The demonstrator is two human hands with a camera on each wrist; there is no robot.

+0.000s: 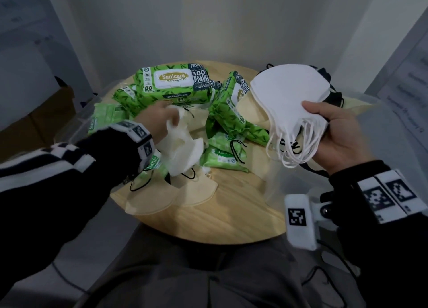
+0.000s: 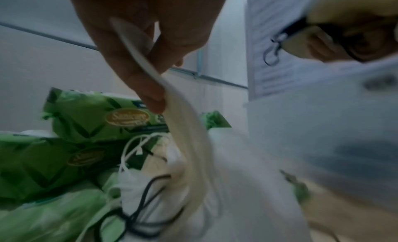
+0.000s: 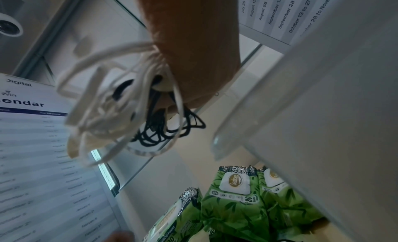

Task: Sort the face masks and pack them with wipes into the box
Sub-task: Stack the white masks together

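1. Presently the left hand (image 1: 154,120) pinches a white mask (image 1: 179,150) by its edge, lifting it off the pile on the worktop (image 1: 231,215).
2. Its loops seem tangled with black ones in the blurred wrist view; it should be shaken free before it joins the stack.
3. The right hand (image 1: 335,131) grips a stack of white masks (image 1: 287,94), palm up and raised at the right.
4. Wipe packs (image 1: 173,83) lie behind; the box (image 1: 370,104) stands at the right.

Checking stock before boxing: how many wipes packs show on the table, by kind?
Dark-green bamboo-print packs: 3
Pale-green packs: 3
Total: 6 visible in the head view; others may lie hidden.
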